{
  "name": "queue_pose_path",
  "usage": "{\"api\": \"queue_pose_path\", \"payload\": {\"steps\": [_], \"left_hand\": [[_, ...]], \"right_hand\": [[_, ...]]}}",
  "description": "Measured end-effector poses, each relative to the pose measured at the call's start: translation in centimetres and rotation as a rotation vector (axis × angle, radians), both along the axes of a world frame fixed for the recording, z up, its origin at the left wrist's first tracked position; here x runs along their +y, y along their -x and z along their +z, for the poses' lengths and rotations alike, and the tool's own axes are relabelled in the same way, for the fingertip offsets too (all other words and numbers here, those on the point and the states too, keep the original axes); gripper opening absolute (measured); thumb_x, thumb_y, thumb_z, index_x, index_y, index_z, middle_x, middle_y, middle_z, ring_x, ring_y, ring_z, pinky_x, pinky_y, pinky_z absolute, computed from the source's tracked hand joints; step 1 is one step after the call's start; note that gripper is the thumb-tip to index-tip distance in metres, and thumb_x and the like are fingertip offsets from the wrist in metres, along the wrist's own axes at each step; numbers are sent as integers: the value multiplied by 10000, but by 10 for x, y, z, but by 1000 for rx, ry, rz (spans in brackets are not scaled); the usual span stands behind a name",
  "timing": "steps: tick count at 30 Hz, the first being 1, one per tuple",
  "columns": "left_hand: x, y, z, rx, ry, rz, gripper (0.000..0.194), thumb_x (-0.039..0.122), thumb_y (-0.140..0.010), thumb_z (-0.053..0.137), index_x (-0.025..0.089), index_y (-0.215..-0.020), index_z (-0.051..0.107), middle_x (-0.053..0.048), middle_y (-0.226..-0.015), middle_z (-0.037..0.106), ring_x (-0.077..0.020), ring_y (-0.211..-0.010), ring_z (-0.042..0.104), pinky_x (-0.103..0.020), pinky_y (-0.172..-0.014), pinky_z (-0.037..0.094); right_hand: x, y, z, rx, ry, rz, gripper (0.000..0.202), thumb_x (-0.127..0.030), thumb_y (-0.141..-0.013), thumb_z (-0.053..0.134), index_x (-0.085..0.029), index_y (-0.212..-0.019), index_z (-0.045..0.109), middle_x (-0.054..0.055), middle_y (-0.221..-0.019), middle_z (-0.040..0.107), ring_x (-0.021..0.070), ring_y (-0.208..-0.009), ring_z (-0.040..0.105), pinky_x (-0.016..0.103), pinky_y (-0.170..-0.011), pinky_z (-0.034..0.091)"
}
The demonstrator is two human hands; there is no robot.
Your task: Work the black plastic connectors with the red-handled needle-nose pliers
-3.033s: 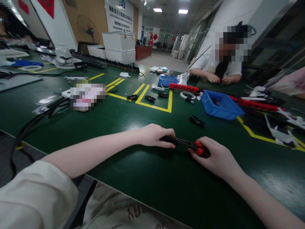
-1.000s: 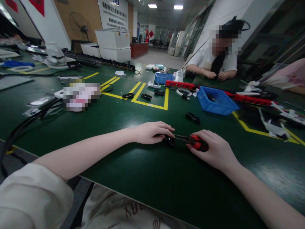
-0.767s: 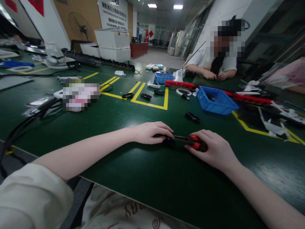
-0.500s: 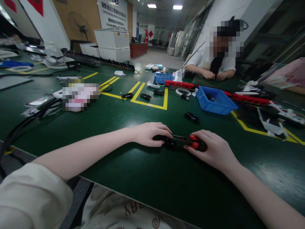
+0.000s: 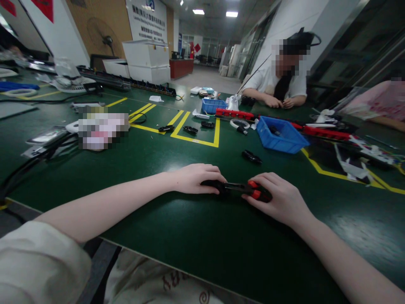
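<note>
My left hand is closed around a black part just above the green table. Red-and-black pliers are gripped in my right hand, their metal jaws pointing left and meeting the black part. Where exactly the jaws touch it is too dark to tell. Beyond my hands a similar black piece lies on the table. Three more small black pieces lie farther back, by the yellow tape, one of them being the piece in the middle.
At the right stands a blue bin with dark parts inside, near a long red strip. A smaller blue bin is farther back. Phones and black cables lie at left. Across the table sits a person with both hands together.
The view has shifted slightly, so most things appear a little farther left. My hands keep their hold on the black part and the pliers, in nearly the same pose.
</note>
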State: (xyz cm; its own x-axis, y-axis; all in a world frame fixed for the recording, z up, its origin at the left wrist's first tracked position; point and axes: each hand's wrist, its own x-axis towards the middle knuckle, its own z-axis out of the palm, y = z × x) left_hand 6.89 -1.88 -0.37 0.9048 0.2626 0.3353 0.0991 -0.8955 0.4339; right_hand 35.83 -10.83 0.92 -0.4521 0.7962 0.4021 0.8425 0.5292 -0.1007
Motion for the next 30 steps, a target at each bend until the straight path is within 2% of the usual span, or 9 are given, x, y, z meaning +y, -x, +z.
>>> {"api": "queue_pose_path", "payload": {"steps": [8, 15, 20, 30], "left_hand": [[0, 1, 0, -9, 11, -20, 299, 311, -950, 645, 170, -1214, 646, -108, -1179, 659, -216, -1040, 647, -321, -857, 510], [0, 3, 4, -82, 272, -60, 278, 262, -930, 674, 153, -1185, 653, -110, -1189, 639, -198, -1081, 633, -337, -953, 516], [-3, 2, 7, -94, 383, -44, 263, 253, -905, 705, 152, -1146, 672, -100, -1149, 652, -197, -1052, 634, -349, -946, 506], [-3, 0, 8, 3, 584, -7, 316, 295, -919, 691, 177, -1211, 659, -74, -1196, 683, -196, -1074, 641, -342, -943, 492]], "right_hand": [[1, -3, -3, -10, -53, 23, 284, -449, -867, 675, -216, -1028, 644, 96, -987, 703, 252, -892, 660, 390, -737, 550], [1, -3, -5, -31, -62, 38, 289, -440, -863, 681, -210, -1036, 647, 109, -1010, 710, 259, -907, 666, 405, -753, 555], [-1, -2, -4, -28, -84, 46, 260, -423, -864, 684, -205, -1002, 653, 103, -972, 713, 249, -868, 671, 389, -728, 548], [-3, 1, -4, 10, -58, 72, 213, -372, -871, 688, -201, -987, 636, 69, -911, 683, 209, -795, 659, 343, -672, 537]]}}
